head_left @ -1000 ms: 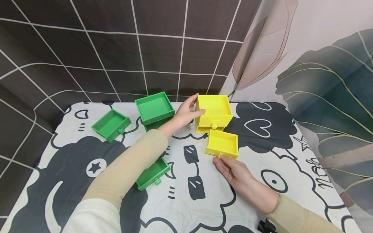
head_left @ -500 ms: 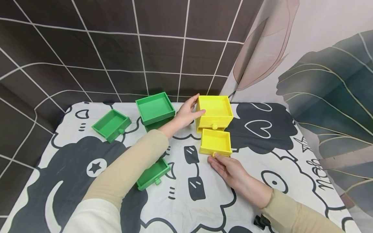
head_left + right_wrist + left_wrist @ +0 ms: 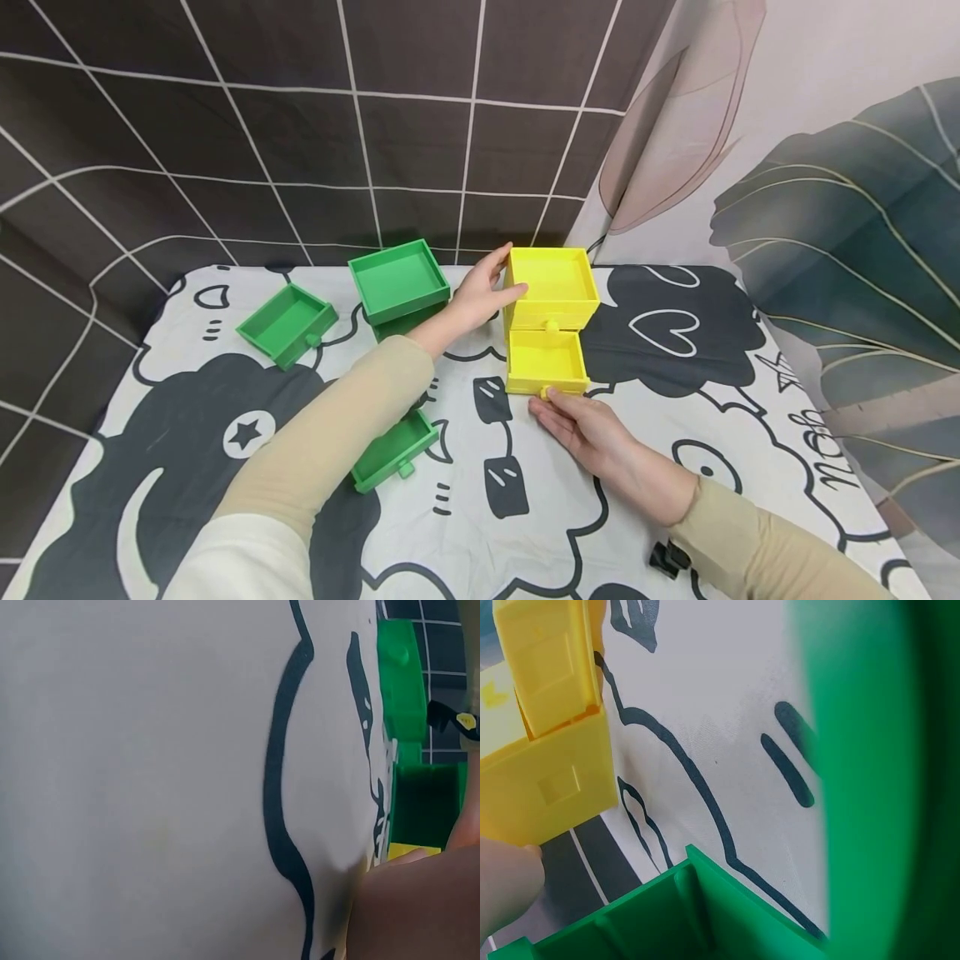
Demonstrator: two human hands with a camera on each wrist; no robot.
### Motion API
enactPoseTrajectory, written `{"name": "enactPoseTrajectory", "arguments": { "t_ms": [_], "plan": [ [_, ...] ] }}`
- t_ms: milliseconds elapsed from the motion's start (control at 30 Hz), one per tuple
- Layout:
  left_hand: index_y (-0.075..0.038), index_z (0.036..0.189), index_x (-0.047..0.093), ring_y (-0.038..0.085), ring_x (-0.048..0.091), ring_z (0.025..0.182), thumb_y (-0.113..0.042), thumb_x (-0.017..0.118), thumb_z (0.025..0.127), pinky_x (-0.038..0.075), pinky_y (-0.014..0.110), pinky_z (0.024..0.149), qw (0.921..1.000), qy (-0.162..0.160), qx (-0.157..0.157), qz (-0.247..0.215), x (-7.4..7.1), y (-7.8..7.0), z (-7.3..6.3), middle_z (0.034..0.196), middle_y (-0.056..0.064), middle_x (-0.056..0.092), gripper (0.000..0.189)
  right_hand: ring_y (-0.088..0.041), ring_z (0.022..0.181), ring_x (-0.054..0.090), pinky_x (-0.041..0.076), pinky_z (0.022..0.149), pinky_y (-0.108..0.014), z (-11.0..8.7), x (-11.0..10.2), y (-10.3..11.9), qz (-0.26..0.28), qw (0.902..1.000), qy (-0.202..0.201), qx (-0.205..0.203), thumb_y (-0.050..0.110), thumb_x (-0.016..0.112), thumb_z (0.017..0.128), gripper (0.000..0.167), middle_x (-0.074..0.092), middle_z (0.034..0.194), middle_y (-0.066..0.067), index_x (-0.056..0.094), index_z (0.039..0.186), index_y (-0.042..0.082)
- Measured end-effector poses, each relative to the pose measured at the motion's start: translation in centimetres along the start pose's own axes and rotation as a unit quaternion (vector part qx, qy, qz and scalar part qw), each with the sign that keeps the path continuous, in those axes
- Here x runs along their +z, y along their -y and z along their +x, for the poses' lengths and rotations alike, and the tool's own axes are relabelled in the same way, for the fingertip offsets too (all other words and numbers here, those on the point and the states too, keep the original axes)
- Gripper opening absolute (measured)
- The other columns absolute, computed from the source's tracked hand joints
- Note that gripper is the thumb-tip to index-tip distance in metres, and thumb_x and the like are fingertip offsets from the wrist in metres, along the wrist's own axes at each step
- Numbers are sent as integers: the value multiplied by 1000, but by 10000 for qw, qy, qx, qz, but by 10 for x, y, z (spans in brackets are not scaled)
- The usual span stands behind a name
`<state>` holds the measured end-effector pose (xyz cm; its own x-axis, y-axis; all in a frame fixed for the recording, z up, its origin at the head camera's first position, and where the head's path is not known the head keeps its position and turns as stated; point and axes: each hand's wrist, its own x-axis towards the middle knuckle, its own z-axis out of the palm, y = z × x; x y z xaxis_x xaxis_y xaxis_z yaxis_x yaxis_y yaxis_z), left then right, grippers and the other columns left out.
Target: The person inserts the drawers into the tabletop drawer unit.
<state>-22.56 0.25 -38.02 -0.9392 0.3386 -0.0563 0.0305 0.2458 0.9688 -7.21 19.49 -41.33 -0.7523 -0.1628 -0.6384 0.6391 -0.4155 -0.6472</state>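
Note:
A small yellow drawer cabinet stands at the back of the cloth-covered surface, its upper drawer pushed in. My left hand holds its left side, thumb over the top rim and fingers along the outer wall. In front lies a loose-looking yellow drawer, its back end at the cabinet's lower opening; how far it reaches inside is hidden. My right hand pinches the knob on this drawer's front. In the left wrist view, a fingertip shows close to the yellow cabinet.
Left of the yellow cabinet stands a green cabinet, partly behind my left arm. One green drawer lies further left, another green drawer nearer me beside the left forearm. A dark wall cloth hangs behind.
My right hand has moved the yellow drawer left and slightly away from me, bringing it in line with the cabinet's lower opening. The left hand has stayed on the cabinet.

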Motion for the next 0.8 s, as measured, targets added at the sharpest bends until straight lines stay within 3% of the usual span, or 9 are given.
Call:
{"name": "enactPoseTrajectory", "arguments": {
  "t_ms": [633, 800],
  "plan": [
    [-10, 169, 26, 21, 30, 163, -11, 70, 103, 30, 34, 134, 10000, 0, 0, 10, 0, 0, 0, 175, 9, 32, 79, -10, 92, 81, 65, 91, -21, 1, -5, 9, 45, 10000, 48, 33, 11, 56, 111, 21, 83, 93, -5, 73, 100, 8],
    [-10, 169, 25, 21, 30, 163, -10, 70, 103, 30, 34, 134, 10000, -12, -1, 7, 1, 0, 0, 175, 9, 32, 79, -10, 93, 81, 65, 93, -22, 3, -5, 7, 84, 10000, 28, 14, 10, 55, 111, 15, 83, 93, -5, 68, 108, 5]
  ]
}}
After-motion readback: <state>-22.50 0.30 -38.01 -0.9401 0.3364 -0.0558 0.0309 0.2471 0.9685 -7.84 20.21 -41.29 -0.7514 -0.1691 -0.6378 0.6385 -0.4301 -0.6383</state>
